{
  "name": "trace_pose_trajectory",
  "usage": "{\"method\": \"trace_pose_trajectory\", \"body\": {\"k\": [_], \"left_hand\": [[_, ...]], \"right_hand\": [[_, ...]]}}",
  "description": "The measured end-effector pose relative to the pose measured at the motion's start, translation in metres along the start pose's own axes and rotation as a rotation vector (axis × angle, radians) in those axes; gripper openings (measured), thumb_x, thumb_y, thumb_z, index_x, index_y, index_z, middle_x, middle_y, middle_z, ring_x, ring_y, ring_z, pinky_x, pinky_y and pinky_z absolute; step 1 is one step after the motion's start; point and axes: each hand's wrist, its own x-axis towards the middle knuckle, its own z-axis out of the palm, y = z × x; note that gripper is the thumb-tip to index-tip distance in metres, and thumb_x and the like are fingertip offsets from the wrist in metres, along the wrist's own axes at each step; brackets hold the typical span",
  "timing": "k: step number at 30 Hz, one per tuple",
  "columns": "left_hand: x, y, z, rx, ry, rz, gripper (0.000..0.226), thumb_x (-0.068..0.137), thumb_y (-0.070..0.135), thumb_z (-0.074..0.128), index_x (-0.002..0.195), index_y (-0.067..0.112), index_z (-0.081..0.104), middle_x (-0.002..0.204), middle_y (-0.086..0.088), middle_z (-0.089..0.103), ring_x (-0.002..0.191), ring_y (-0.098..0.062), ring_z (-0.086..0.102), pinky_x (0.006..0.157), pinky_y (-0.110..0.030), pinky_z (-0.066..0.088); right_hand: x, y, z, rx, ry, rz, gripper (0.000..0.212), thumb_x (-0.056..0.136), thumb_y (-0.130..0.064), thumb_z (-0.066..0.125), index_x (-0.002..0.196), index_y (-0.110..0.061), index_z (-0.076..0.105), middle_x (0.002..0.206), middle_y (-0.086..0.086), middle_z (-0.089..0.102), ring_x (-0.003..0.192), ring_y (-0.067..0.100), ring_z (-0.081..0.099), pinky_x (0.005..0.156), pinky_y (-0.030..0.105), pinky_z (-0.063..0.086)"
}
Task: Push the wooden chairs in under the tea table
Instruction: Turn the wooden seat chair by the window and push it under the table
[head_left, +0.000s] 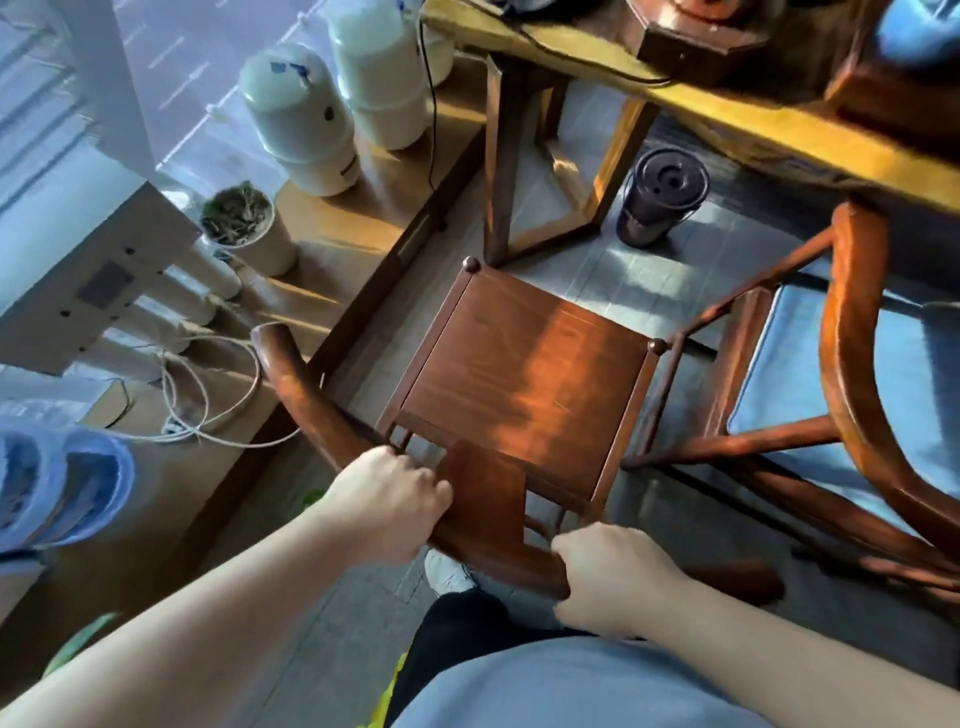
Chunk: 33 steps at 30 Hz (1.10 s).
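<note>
Left hand (387, 501) and right hand (608, 574): each grip closed round curved back rail of chair (524, 379) (two-handed for straight push). Chair sits just short of worktop (753, 111), seat not yet under; second chair (852, 374) beside it.

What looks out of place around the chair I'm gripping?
The chair sits skewed to the tea table, its seat fully out. A dark bucket stands on the floor ahead, near the table leg. Loose cord lies coiled left.

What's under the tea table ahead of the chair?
Under the tea table: its wooden leg frame and a dark lidded bucket on the floor. The tabletop hides anything farther back.
</note>
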Motion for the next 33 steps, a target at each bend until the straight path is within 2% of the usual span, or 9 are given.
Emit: {"method": "trace_pose_trajectory", "body": {"k": [3, 6, 8, 11, 16, 22, 28, 30, 33], "left_hand": [[0.004, -0.005, 0.001, 0.015, 0.021, 0.016, 0.007, 0.067, 0.023, 0.058, 0.071, 0.017, 0.056, 0.058, 0.002, 0.058, 0.054, -0.024, 0.059, 0.055, -0.031, 0.051], [0.021, -0.018, -0.007, 0.008, -0.022, -0.013, 0.015, 0.066, 0.025, 0.055, 0.080, 0.020, 0.057, 0.066, 0.003, 0.060, 0.063, -0.025, 0.060, 0.060, -0.030, 0.048], [0.036, -0.028, -0.015, 0.018, 0.013, -0.032, 0.016, 0.068, 0.025, 0.052, 0.082, 0.021, 0.056, 0.071, 0.004, 0.062, 0.068, -0.026, 0.062, 0.065, -0.032, 0.049], [0.060, -0.040, -0.035, 0.066, 0.042, -0.033, 0.012, 0.064, 0.027, 0.056, 0.076, 0.023, 0.056, 0.065, 0.003, 0.061, 0.063, -0.025, 0.063, 0.059, -0.029, 0.045], [0.096, -0.050, -0.061, 0.144, 0.058, -0.022, 0.021, 0.062, 0.031, 0.057, 0.081, 0.023, 0.059, 0.068, 0.003, 0.064, 0.062, -0.024, 0.064, 0.054, -0.026, 0.035], [0.122, -0.053, -0.074, 0.127, 0.088, -0.019, 0.025, 0.066, 0.031, 0.056, 0.090, 0.026, 0.058, 0.078, 0.006, 0.064, 0.073, -0.022, 0.065, 0.061, -0.029, 0.049], [0.114, -0.064, -0.074, 0.096, 0.100, 0.120, 0.056, 0.075, 0.052, 0.055, 0.122, 0.023, 0.044, 0.099, 0.005, 0.062, 0.092, -0.022, 0.059, 0.074, -0.039, 0.052], [0.109, -0.073, -0.078, 0.111, 0.123, 0.136, 0.054, 0.072, 0.049, 0.058, 0.120, 0.025, 0.050, 0.097, 0.007, 0.064, 0.089, -0.022, 0.060, 0.071, -0.037, 0.052], [0.110, -0.091, -0.083, 0.115, 0.135, 0.070, 0.039, 0.067, 0.042, 0.064, 0.103, 0.027, 0.059, 0.089, 0.008, 0.067, 0.083, -0.023, 0.063, 0.068, -0.033, 0.050]], "right_hand": [[0.002, 0.001, -0.001, 0.020, 0.024, 0.025, 0.018, 0.064, -0.045, 0.053, 0.072, -0.032, 0.044, 0.070, -0.011, 0.051, 0.072, 0.021, 0.055, 0.062, 0.033, 0.043], [0.011, 0.007, -0.014, 0.027, 0.075, 0.077, 0.019, 0.063, -0.043, 0.053, 0.075, -0.031, 0.047, 0.083, -0.007, 0.064, 0.084, 0.024, 0.063, 0.067, 0.034, 0.046], [0.018, 0.012, -0.028, 0.034, 0.094, 0.124, 0.018, 0.061, -0.043, 0.053, 0.071, -0.031, 0.045, 0.080, -0.006, 0.062, 0.084, 0.024, 0.064, 0.066, 0.033, 0.047], [0.027, 0.025, -0.049, 0.036, 0.135, 0.134, 0.016, 0.062, -0.041, 0.055, 0.067, -0.030, 0.045, 0.073, -0.007, 0.060, 0.078, 0.024, 0.065, 0.064, 0.033, 0.048], [0.036, 0.053, -0.076, -0.003, 0.181, 0.109, 0.025, 0.068, -0.042, 0.056, 0.089, -0.029, 0.058, 0.091, -0.004, 0.067, 0.086, 0.028, 0.064, 0.068, 0.036, 0.047], [0.042, 0.082, -0.096, 0.040, 0.134, 0.082, 0.023, 0.063, -0.045, 0.054, 0.080, -0.032, 0.047, 0.083, -0.004, 0.060, 0.076, 0.026, 0.058, 0.062, 0.034, 0.046], [0.038, 0.085, -0.097, 0.067, 0.133, 0.043, 0.025, 0.063, -0.047, 0.057, 0.079, -0.030, 0.048, 0.067, -0.010, 0.046, 0.067, 0.022, 0.050, 0.057, 0.034, 0.043], [0.036, 0.086, -0.094, 0.065, 0.181, 0.043, 0.028, 0.062, -0.048, 0.057, 0.081, -0.032, 0.045, 0.069, -0.010, 0.049, 0.068, 0.023, 0.051, 0.060, 0.035, 0.042], [0.035, 0.079, -0.085, 0.010, 0.345, 0.091, 0.030, 0.068, -0.045, 0.060, 0.091, -0.028, 0.050, 0.084, -0.004, 0.063, 0.077, 0.025, 0.062, 0.064, 0.037, 0.041]]}}
